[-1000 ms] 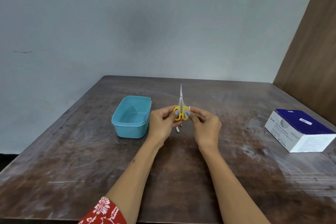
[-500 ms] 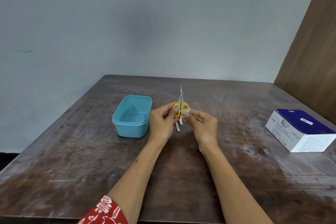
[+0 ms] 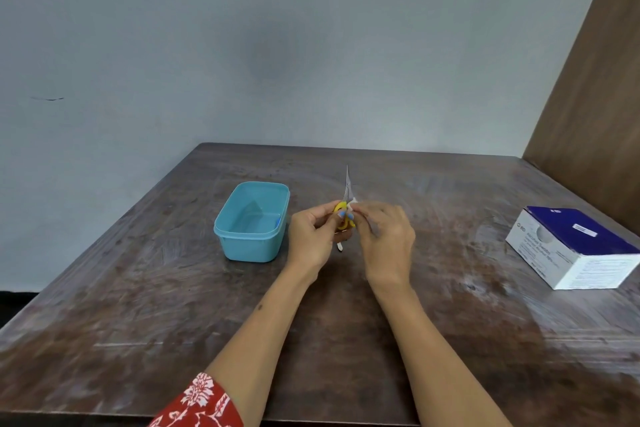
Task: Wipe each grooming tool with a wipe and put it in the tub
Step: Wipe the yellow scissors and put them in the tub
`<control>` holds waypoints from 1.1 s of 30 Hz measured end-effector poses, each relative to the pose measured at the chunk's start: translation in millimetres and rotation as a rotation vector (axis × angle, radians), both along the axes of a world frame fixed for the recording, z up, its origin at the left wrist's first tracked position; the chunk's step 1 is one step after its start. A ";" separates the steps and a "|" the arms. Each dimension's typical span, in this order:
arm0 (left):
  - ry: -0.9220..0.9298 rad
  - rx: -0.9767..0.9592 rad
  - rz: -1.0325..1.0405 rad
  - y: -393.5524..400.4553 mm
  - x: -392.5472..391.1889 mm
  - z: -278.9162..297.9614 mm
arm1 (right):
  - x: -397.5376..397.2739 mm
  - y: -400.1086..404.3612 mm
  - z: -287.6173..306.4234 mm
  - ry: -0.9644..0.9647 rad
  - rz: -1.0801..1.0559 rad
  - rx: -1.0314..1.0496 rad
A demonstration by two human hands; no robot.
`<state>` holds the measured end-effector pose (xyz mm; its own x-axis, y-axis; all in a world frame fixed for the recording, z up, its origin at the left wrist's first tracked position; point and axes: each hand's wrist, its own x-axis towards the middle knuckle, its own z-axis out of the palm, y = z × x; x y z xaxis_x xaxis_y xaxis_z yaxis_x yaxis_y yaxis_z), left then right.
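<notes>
Head view, frame centre: left hand (image 3: 311, 236) grips yellow-handled steel scissors (image 3: 345, 208) upright; right hand (image 3: 384, 236), now higher, pinches a white wipe (image 3: 353, 204) onto the blade base, so wiping has begun beside the teal plastic tub (image 3: 251, 246).

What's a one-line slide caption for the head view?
Left hand holds yellow-handled scissors upright while right hand presses a white wipe to them, beside the teal tub.

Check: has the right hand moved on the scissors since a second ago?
Yes. The right hand has slid up over the yellow handle of the scissors, toward the blades.
</notes>
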<state>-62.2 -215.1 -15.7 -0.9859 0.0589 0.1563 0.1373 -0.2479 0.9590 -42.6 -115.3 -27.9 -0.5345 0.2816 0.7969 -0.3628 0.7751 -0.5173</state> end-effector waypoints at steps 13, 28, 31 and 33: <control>-0.089 0.053 -0.104 -1.3 2.4 5.0 | -1.6 1.6 -5.1 -0.024 -0.027 0.085; -0.115 0.083 -0.214 -2.7 4.6 8.7 | 0.7 0.4 -4.7 -0.020 0.004 -0.012; -0.126 0.100 -0.229 -3.2 5.6 9.7 | 0.9 0.7 -3.2 -0.010 0.059 -0.049; -0.138 0.105 -0.213 -3.1 4.9 9.8 | 1.1 -1.1 -2.7 -0.018 0.077 -0.018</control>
